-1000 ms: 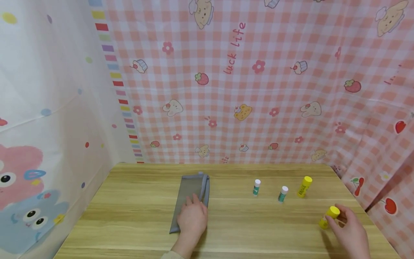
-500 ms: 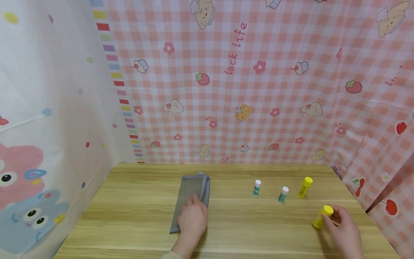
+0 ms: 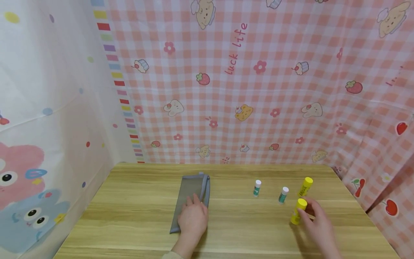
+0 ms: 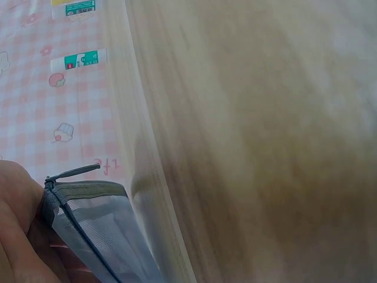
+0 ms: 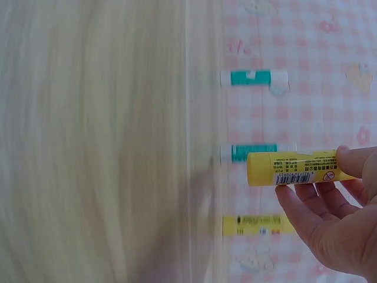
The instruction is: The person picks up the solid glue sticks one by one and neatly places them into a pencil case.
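Observation:
My right hand (image 3: 318,225) pinches a yellow glue stick (image 3: 298,211) between thumb and fingers, its cap end up. The barcode side of this glue stick (image 5: 300,168) shows in the right wrist view. Behind it stands a second yellow glue stick (image 3: 305,186). Two smaller glue sticks with white caps stand to the left, a nearer one (image 3: 283,195) and a farther one (image 3: 257,188). On the left, my left hand (image 3: 193,217) rests on a flat grey mesh zipper pouch (image 3: 191,187), fingers extended over it. The pouch's zipper edge (image 4: 88,188) shows beside the palm in the left wrist view.
All of this is on a wooden table (image 3: 129,208). A pink checked cloth (image 3: 226,90) hangs behind the table's far edge, and a white patterned cloth (image 3: 81,126) hangs at the left. More checked cloth hangs at the right.
My right hand has moved left with the yellow glue stick, from near the table's right side to in front of the second yellow one. My left hand and the pouch have stayed put.

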Action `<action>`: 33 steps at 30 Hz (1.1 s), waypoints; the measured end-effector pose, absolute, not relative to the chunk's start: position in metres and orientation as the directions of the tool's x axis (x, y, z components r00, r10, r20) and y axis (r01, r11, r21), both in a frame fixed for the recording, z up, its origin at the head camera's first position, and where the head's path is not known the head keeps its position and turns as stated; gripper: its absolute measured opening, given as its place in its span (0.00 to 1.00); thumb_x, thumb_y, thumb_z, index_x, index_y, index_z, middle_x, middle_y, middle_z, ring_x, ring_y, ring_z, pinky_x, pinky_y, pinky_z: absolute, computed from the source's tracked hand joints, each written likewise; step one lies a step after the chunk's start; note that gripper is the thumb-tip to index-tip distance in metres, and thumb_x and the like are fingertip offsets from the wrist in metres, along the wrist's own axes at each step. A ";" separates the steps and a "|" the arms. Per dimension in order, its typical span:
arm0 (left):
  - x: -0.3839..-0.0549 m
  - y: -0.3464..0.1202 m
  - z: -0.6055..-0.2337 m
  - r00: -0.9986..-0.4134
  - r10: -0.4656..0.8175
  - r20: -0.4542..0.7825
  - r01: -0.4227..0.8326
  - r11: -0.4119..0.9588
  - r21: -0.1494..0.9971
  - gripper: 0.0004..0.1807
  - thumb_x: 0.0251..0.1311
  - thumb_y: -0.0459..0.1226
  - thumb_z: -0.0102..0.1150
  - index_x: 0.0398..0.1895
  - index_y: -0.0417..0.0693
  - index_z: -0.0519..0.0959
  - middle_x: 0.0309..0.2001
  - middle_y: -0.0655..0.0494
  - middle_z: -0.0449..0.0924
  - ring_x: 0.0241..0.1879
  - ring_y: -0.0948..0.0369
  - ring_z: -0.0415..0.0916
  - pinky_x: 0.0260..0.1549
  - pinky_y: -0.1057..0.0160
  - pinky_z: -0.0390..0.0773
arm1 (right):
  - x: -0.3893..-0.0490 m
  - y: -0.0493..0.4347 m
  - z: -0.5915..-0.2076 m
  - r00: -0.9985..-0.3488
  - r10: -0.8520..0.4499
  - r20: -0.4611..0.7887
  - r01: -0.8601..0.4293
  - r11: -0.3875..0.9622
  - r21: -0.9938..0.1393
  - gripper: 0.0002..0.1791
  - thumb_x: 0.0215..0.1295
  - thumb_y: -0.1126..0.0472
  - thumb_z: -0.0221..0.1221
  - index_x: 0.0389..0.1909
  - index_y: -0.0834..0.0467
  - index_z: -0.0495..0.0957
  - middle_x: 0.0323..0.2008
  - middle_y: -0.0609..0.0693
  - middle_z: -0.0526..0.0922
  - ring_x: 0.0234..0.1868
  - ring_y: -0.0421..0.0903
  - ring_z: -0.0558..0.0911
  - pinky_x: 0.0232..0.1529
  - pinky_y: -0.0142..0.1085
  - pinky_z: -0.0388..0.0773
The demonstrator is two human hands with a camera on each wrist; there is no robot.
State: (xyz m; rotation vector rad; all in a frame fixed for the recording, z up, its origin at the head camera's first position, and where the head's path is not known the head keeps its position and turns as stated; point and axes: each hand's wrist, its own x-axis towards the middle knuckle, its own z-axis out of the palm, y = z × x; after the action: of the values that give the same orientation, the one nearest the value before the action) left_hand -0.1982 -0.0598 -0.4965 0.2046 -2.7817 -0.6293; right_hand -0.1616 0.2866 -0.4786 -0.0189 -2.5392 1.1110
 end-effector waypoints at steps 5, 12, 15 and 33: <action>-0.198 -0.060 -0.495 -0.952 -0.197 0.233 -0.075 0.893 0.444 0.25 0.67 0.41 0.49 0.61 0.33 0.74 0.58 0.30 0.75 0.53 0.36 0.75 0.37 0.33 0.77 | -0.166 0.265 -0.479 -0.943 0.123 0.308 -0.159 0.648 -0.745 0.18 0.70 0.69 0.57 0.58 0.70 0.70 0.49 0.68 0.79 0.48 0.64 0.80 0.41 0.50 0.82; -0.198 -0.059 -0.494 -0.958 -0.201 0.205 -0.089 0.886 0.455 0.25 0.68 0.41 0.49 0.62 0.33 0.73 0.59 0.30 0.74 0.54 0.36 0.74 0.40 0.31 0.75 | -0.172 0.235 -0.478 -0.953 0.095 0.287 -0.179 0.588 -0.789 0.20 0.68 0.71 0.59 0.59 0.68 0.72 0.50 0.64 0.79 0.50 0.61 0.81 0.45 0.48 0.82; -0.198 -0.059 -0.494 -0.956 -0.202 0.211 -0.087 0.887 0.453 0.25 0.68 0.40 0.49 0.62 0.33 0.73 0.59 0.30 0.74 0.53 0.35 0.75 0.39 0.31 0.76 | -0.176 0.223 -0.477 -0.964 0.089 0.251 -0.159 0.567 -0.808 0.20 0.68 0.70 0.59 0.60 0.66 0.72 0.51 0.63 0.80 0.50 0.60 0.81 0.46 0.48 0.82; -0.197 -0.059 -0.492 -0.957 -0.202 0.207 -0.086 0.882 0.463 0.25 0.68 0.40 0.50 0.62 0.33 0.73 0.59 0.30 0.73 0.53 0.35 0.75 0.38 0.32 0.76 | -0.193 0.176 -0.481 -0.960 0.059 0.275 -0.207 0.516 -0.832 0.20 0.65 0.69 0.63 0.58 0.65 0.75 0.47 0.58 0.81 0.47 0.55 0.82 0.43 0.44 0.83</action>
State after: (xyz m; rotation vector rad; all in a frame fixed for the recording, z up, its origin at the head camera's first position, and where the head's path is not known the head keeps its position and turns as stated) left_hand -0.1970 -0.0590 -0.4923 0.2176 -2.8024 -0.6723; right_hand -0.1934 0.1756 -0.4810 0.1245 -2.4909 1.4203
